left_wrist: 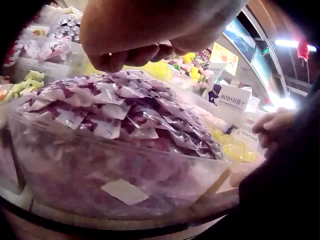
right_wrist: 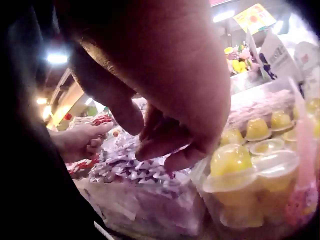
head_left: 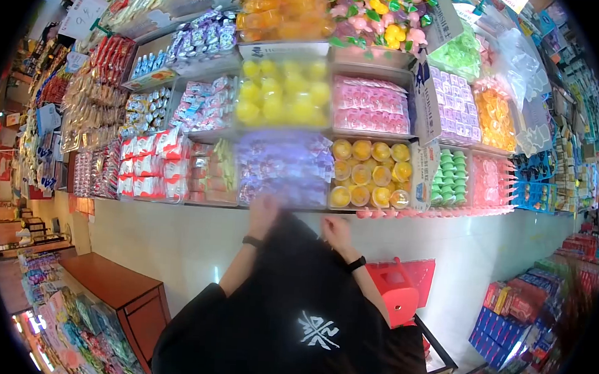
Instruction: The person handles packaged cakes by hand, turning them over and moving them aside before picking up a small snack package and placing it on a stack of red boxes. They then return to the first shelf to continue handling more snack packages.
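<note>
My left hand (head_left: 264,213) hovers at the front edge of a clear bin (left_wrist: 115,170) heaped with purple-and-white wrapped packets (left_wrist: 110,105). In the left wrist view its fingers hang bent above the packets, nothing visible in them. My right hand (head_left: 338,233) is just in front of the shelf edge, to the right of that bin. Its fingers are loosely curled, with no item showing in the right wrist view. Beside the purple packets stands a bin of yellow jelly cups (head_left: 371,172), nearest to the right hand. The purple packets look blurred in the head view.
Behind are bins of yellow round items (head_left: 284,95) and pink packets (head_left: 370,106). Red-and-white packets (head_left: 153,162) fill a bin on the left. A red case (head_left: 394,290) is beside my right forearm, a brown wooden cabinet (head_left: 108,282) at lower left. Printed cards (left_wrist: 227,102) stand between bins.
</note>
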The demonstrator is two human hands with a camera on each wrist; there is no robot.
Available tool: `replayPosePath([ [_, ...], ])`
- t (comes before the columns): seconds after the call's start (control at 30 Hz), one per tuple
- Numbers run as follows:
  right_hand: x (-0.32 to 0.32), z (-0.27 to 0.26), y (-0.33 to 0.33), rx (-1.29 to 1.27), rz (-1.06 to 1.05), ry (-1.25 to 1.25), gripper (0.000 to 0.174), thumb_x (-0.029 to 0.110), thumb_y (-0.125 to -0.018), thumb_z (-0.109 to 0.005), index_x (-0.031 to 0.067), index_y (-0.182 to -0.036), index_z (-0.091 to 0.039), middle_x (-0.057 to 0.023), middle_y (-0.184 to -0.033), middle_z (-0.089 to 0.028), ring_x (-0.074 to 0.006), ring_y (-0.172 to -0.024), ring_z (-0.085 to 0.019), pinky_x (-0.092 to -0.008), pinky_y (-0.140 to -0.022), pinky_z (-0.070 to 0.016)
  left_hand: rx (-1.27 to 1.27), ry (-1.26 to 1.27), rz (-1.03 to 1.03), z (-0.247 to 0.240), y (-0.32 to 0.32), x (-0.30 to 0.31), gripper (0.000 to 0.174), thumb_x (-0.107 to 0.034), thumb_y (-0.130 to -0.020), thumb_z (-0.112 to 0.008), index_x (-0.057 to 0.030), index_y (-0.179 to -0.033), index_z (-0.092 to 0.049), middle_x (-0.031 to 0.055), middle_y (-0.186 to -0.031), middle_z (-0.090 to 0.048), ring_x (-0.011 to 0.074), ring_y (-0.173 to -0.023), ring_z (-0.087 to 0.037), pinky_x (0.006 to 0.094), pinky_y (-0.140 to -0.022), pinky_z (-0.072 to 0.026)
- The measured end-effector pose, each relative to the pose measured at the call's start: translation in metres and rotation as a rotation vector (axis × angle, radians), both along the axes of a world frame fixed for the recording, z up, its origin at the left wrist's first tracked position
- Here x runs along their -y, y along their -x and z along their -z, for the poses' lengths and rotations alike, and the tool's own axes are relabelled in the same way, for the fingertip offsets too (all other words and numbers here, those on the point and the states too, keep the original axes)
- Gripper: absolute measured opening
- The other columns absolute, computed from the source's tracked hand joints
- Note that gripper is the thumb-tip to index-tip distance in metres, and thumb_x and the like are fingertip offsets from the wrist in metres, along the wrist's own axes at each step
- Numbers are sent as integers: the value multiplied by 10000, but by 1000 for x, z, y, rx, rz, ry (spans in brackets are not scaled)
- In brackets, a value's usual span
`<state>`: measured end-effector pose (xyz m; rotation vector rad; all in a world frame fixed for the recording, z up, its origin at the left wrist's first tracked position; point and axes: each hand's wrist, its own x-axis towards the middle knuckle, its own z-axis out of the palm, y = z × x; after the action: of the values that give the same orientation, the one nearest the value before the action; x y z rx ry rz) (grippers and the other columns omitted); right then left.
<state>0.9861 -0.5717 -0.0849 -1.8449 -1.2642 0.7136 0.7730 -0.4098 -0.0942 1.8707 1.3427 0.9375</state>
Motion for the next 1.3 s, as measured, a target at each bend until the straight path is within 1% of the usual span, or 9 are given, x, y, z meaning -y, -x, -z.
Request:
replayPosePath([
  [0.13,-40,-21,16,-49,-11,15,203,114,-905,-632,20,-1078,-681,-129,-861,-677,-242,-707,-641,-338,-647,-510,77,-24,-71,-27,6,-30,186,-188,-900,-720,-36,-877,-616,-37,-595,-464,54,-543,-415,249,-499,-342],
  [0.27,-78,-23,48,7,4,-67,267,106,-900,-641,17,-1152,-647,-129,-888,-676,-234,-735,-642,-338,-688,-524,65,25,-68,-11,33,-61,242,-136,-882,-729,-29,-1037,-576,-28,-635,-444,59,-575,-429,241,-517,-355],
  [0.53,-123,-30,101,-12,61,-122,338,53,-869,-653,23,-1203,-612,-105,-950,-636,-206,-752,-600,-317,-682,-504,-106,136,328,-10,72,-92,279,-144,-871,-739,-40,-1073,-577,-7,-665,-462,91,-576,-451,263,-515,-382],
  [0.73,-165,-60,118,-42,183,-25,300,59,-859,-665,27,-1153,-617,-97,-967,-596,-171,-736,-565,-294,-661,-483,-76,100,390,-24,77,-100,244,-166,-855,-741,-55,-1002,-581,24,-640,-486,137,-558,-485,297,-515,-400],
  [0.93,-185,-40,114,286,260,-55,420,143,-863,-693,25,-1250,-582,-161,-1137,-524,-247,-888,-561,-350,-762,-483,-156,153,339,-6,84,-100,214,-212,-880,-715,-63,-991,-610,32,-613,-523,157,-542,-502,315,-513,-407],
  [1.07,-182,-44,126,83,343,14,492,173,-865,-690,13,-1303,-532,-199,-1175,-512,-359,-1096,-535,-426,-935,-452,-61,144,248,4,90,-101,180,-215,-890,-699,-68,-977,-639,40,-622,-547,168,-556,-534,320,-539,-439],
  [1.2,-175,-50,149,270,322,-116,453,157,-876,-670,5,-1282,-536,-213,-1166,-508,-358,-1076,-538,-440,-943,-436,-95,168,87,6,118,-112,171,-175,-885,-690,-55,-993,-636,48,-640,-567,170,-586,-563,306,-576,-463],
  [1.23,-172,-51,153,260,286,-119,436,152,-880,-664,2,-1270,-541,-210,-1150,-514,-360,-1079,-535,-445,-950,-429,-213,310,74,13,128,-115,168,-151,-873,-683,-52,-998,-633,80,-760,-593,188,-655,-586,302,-598,-467],
  [1.3,-173,-62,159,252,132,-118,350,117,-891,-647,7,-1215,-574,-171,-1082,-556,-315,-987,-572,-414,-869,-470,-213,94,31,18,148,-118,177,-146,-861,-683,-54,-1001,-629,92,-846,-592,227,-751,-588,341,-685,-476],
])
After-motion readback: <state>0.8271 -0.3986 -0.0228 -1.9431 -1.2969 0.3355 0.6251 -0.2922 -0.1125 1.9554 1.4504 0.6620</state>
